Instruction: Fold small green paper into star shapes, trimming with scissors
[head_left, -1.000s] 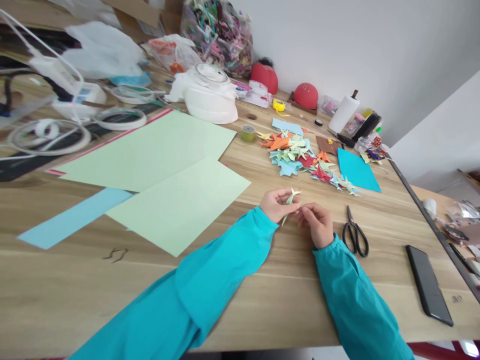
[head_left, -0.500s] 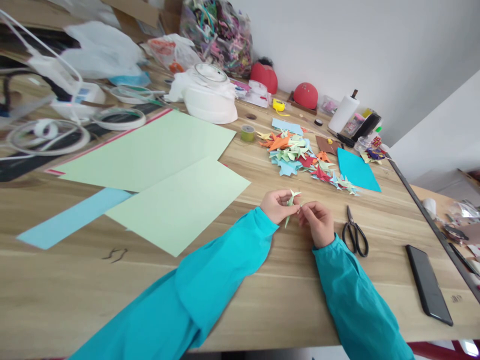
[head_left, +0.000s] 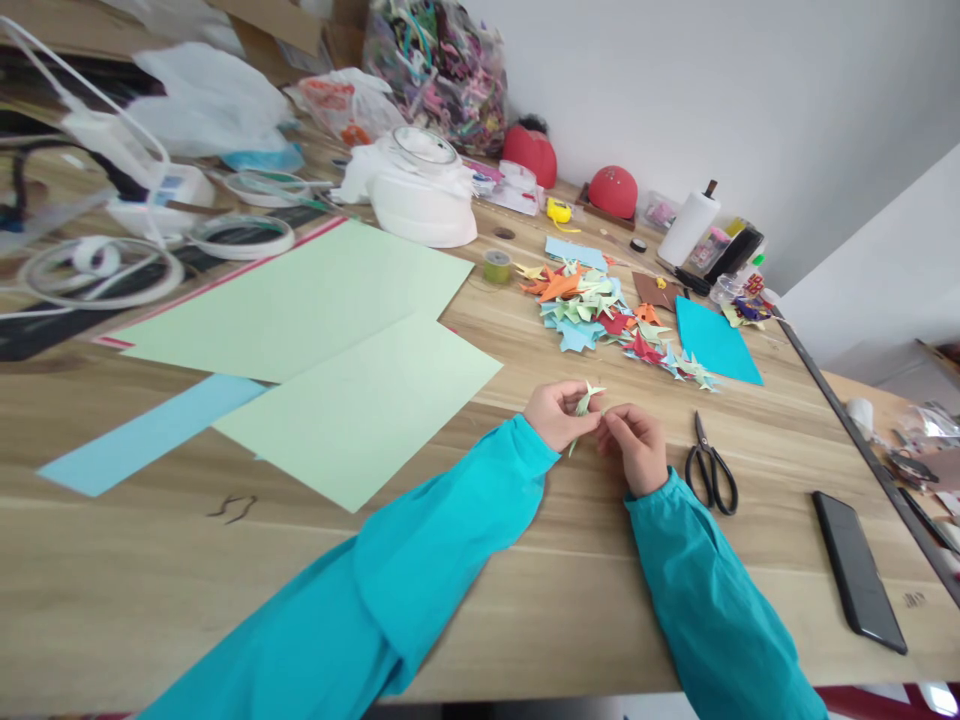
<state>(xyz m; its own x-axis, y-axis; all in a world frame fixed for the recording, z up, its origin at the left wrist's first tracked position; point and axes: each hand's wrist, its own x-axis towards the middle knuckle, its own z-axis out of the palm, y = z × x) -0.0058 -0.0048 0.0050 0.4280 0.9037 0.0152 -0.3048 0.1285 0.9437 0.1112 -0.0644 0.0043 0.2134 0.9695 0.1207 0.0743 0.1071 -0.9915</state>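
Observation:
My left hand is closed on a small pale green folded paper crane, whose pointed ends stick out above and below the fingers. Against its right side, my right hand pinches with thumb and forefinger at the crane's edge; the exact spot between the fingertips is too small to make out. Beyond the hands lies a heap of folded paper cranes in orange, green, blue and red. Black-handled scissors rest on the wooden table just right of my right hand.
Large pale green sheets and a blue paper strip lie to the left. A thread spool stands beside the heap. Farther right are a turquoise sheet and a black phone. Cables and white bags crowd the far left.
The crane has turned slightly between my fingers, its upper tip now leaning more to the right. Both hands keep nearly the same place.

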